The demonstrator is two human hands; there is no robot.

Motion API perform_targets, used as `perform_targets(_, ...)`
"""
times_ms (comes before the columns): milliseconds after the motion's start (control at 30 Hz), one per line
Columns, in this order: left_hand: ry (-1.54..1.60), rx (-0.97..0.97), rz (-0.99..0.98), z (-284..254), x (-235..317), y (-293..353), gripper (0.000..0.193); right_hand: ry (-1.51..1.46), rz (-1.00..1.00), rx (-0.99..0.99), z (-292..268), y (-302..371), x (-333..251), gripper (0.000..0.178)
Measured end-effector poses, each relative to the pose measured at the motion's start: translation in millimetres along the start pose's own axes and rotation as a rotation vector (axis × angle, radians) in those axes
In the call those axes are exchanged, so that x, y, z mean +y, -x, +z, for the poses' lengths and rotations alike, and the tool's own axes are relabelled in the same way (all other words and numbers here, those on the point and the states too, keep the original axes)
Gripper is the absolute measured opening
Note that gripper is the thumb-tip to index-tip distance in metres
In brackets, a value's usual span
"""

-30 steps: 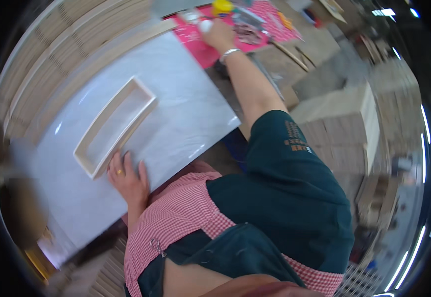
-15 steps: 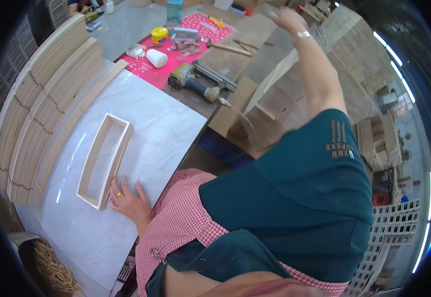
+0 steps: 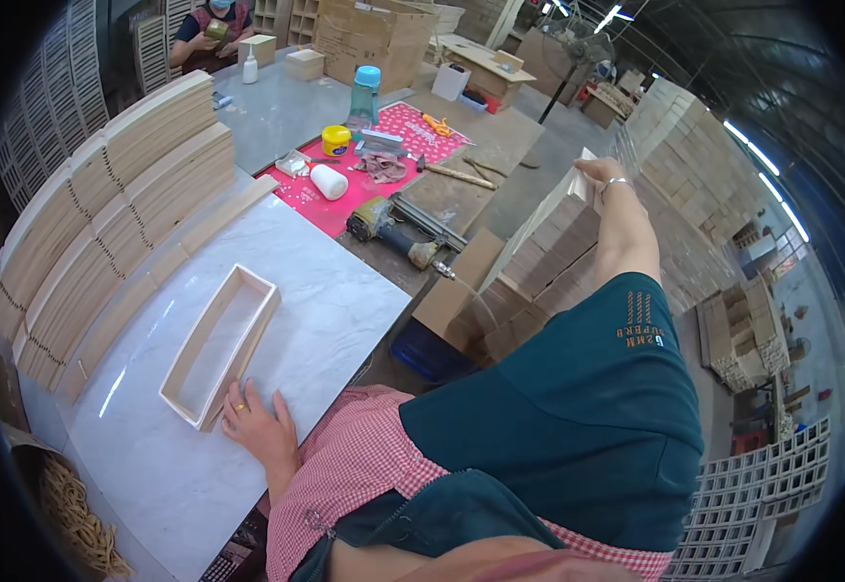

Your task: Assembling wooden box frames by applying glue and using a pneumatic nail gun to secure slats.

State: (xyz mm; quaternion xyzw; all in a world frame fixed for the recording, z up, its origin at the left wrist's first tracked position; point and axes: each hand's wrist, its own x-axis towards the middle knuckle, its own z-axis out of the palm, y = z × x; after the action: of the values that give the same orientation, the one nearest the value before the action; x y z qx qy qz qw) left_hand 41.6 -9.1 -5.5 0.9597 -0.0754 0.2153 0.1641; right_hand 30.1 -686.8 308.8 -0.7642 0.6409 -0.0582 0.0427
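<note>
A shallow rectangular wooden frame (image 3: 199, 354) lies on the white marbled tabletop (image 3: 321, 301). Beside its near right corner rests my left hand (image 3: 262, 427), fingers spread on the tabletop and the fingertips against the frame. My right arm stretches far out to the right. At the end of it, my right hand (image 3: 605, 175) curls its fingers over the top corner of a tall stack of wooden pieces (image 3: 549, 238), on a thin pale wooden board. Its fingertips are partly hidden.
Curved rows of wooden slats (image 3: 102, 213) line the table's left side. A nail gun (image 3: 389, 231) with a hose, a white bottle (image 3: 328, 181), a yellow tub (image 3: 335, 141) and a hammer (image 3: 456, 175) lie beyond. Another person (image 3: 214, 34) works at the far left.
My right hand has come down onto the top of the wooden stack from the raised position. The view has tilted up, showing more of the room. My left hand stays by the frame.
</note>
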Motion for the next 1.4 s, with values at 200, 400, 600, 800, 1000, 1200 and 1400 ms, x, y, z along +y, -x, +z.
perform_targets(200,0.033,-0.019,-0.013,2,-14,-8,0.048,-0.095,-0.009,0.185,-6,-9,-11,0.064)
perform_targets(400,0.039,-0.022,0.081,-7,-13,-11,0.048,-0.094,-0.567,0.280,-15,58,-93,0.065)
perform_targets(600,0.516,0.009,-0.014,-67,22,-22,0.042,-0.434,-1.912,0.017,75,284,-168,0.056)
perform_targets(800,1.773,-0.068,-0.792,-113,10,-38,0.038,-0.486,-2.551,-0.288,148,432,-156,0.076)
perform_targets(1000,1.663,0.109,-0.856,-122,-35,-3,0.043,-0.373,-2.606,-0.240,167,440,-196,0.071)
perform_targets(1200,1.622,0.214,-0.763,-133,-49,-11,0.028,-0.394,-2.560,-0.155,168,431,-218,0.085)
perform_targets(1400,0.454,0.240,-0.667,-124,-87,19,0.031,-0.420,-2.480,-0.310,190,440,-255,0.077)
